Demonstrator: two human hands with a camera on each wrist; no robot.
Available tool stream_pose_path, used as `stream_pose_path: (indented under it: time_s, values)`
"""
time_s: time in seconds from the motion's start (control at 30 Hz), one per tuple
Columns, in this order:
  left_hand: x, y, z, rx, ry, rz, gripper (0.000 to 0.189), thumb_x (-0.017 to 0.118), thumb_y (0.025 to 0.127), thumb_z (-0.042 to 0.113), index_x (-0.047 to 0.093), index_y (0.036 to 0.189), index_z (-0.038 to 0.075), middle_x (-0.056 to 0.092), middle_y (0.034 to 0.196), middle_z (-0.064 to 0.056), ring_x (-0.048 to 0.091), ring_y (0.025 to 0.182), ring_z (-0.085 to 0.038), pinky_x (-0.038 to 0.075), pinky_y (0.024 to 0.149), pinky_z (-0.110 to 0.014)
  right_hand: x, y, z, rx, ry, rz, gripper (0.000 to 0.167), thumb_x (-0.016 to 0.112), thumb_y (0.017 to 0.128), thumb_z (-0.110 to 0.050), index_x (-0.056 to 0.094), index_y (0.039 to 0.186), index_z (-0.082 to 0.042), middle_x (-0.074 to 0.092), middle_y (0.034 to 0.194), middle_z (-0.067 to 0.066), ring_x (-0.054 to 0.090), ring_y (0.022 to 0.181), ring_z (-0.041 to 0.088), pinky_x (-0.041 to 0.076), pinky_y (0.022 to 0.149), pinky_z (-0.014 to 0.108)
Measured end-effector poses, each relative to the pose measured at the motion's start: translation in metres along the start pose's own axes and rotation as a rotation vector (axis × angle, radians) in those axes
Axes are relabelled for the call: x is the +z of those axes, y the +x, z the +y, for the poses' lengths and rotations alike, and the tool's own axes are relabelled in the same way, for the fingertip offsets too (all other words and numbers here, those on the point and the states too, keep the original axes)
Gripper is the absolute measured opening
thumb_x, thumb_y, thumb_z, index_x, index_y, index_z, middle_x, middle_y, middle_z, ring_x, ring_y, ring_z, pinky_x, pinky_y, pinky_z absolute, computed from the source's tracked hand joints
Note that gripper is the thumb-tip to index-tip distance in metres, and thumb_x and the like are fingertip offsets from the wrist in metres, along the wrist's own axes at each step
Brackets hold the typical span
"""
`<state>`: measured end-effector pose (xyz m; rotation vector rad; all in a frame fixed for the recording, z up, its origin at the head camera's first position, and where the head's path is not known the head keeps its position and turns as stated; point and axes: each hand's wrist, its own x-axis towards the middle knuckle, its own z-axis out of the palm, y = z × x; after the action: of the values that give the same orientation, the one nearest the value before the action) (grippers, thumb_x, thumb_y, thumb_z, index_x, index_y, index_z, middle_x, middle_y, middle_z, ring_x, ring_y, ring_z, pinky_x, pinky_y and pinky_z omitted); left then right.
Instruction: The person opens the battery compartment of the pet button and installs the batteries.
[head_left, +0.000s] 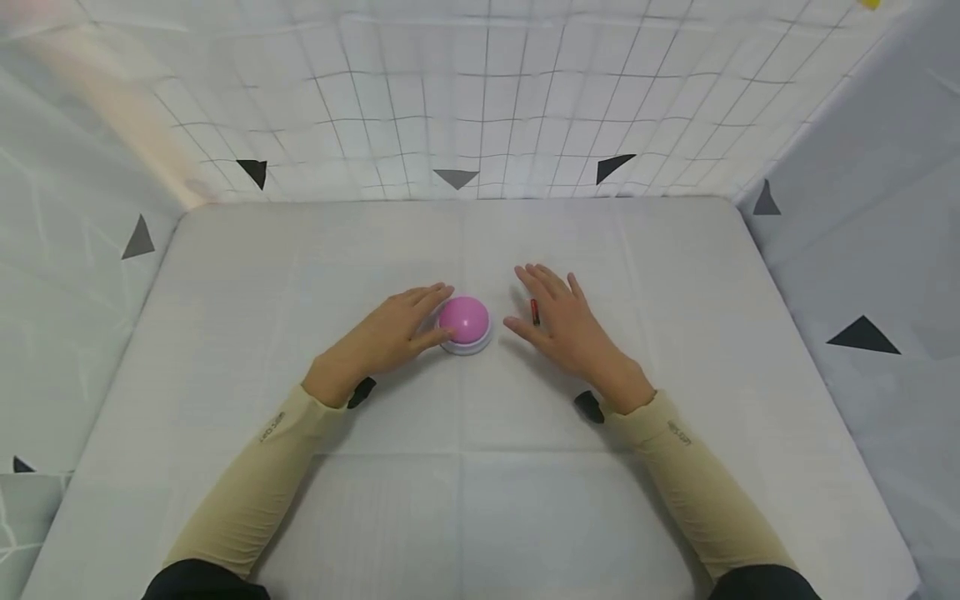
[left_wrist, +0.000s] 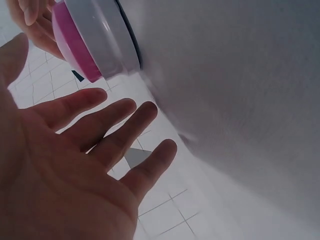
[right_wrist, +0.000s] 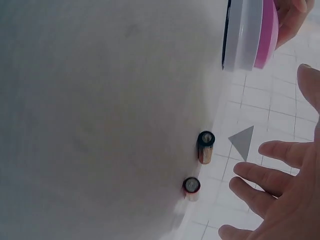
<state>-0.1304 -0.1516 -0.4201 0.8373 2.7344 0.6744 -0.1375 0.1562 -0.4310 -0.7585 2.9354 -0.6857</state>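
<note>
A round device with a pink dome (head_left: 463, 317) on a white base (left_wrist: 107, 37) sits on the white table, near the middle in the head view. My left hand (head_left: 397, 329) is just left of it, fingers extended, thumb overlapping the dome's lower left edge in that view. To the right of the device, my right hand (head_left: 562, 325) hovers with spread fingers and holds nothing. Two small batteries, a dark-topped one (right_wrist: 205, 147) and a red-edged one (right_wrist: 191, 189), lie on the table by my right hand. In the head view, one battery (head_left: 535, 312) shows between thumb and index finger; the hand hides the other.
The white-covered table (head_left: 465, 517) has fold lines across it. Behind it rises a white grid-patterned sheet (head_left: 480, 100) with dark triangle markers. Pale sheets hang at the left (head_left: 67, 333) and right (head_left: 862, 250) sides.
</note>
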Motion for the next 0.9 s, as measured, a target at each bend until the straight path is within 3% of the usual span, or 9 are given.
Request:
stream_pose_path:
  time_s: [0.23, 0.53, 0.73, 0.9]
  values:
    - [-0.002, 0.001, 0.003, -0.006, -0.002, -0.001, 0.073, 0.061, 0.105, 0.051, 0.040, 0.161, 0.009, 0.048, 0.162, -0.015, 0.045, 0.150, -0.035, 0.035, 0.123, -0.053, 0.005, 0.007, -0.010, -0.029, -0.002, -0.028, 0.086, 0.064, 0.102, -0.054, 0.027, 0.167, -0.011, 0.034, 0.170, 0.016, 0.023, 0.161, 0.032, 0.008, 0.128, 0.064]
    - [-0.001, 0.004, 0.002, 0.032, -0.039, 0.030, 0.073, 0.064, 0.104, 0.049, 0.042, 0.159, 0.007, 0.053, 0.157, -0.015, 0.050, 0.147, -0.031, 0.039, 0.122, -0.049, 0.010, 0.012, -0.021, -0.067, 0.000, -0.038, 0.089, 0.077, 0.095, -0.047, 0.035, 0.162, -0.006, 0.042, 0.164, 0.020, 0.031, 0.158, 0.035, 0.013, 0.127, 0.065]
    - [0.003, 0.006, 0.007, 0.056, -0.055, 0.055, 0.077, 0.076, 0.098, 0.043, 0.045, 0.156, 0.003, 0.057, 0.153, -0.017, 0.057, 0.140, -0.033, 0.044, 0.117, -0.049, 0.013, 0.009, -0.030, -0.088, 0.001, -0.049, 0.079, 0.079, 0.094, -0.044, 0.047, 0.154, -0.003, 0.051, 0.158, 0.018, 0.034, 0.157, 0.035, 0.015, 0.127, 0.066]
    - [0.005, 0.008, 0.012, 0.062, -0.044, 0.064, 0.079, 0.086, 0.090, 0.038, 0.050, 0.152, 0.005, 0.061, 0.147, -0.015, 0.059, 0.135, -0.032, 0.048, 0.113, -0.049, 0.020, 0.009, -0.037, -0.098, 0.000, -0.078, 0.074, 0.077, 0.096, -0.041, 0.049, 0.153, -0.002, 0.054, 0.156, 0.017, 0.036, 0.156, 0.035, 0.017, 0.127, 0.065]
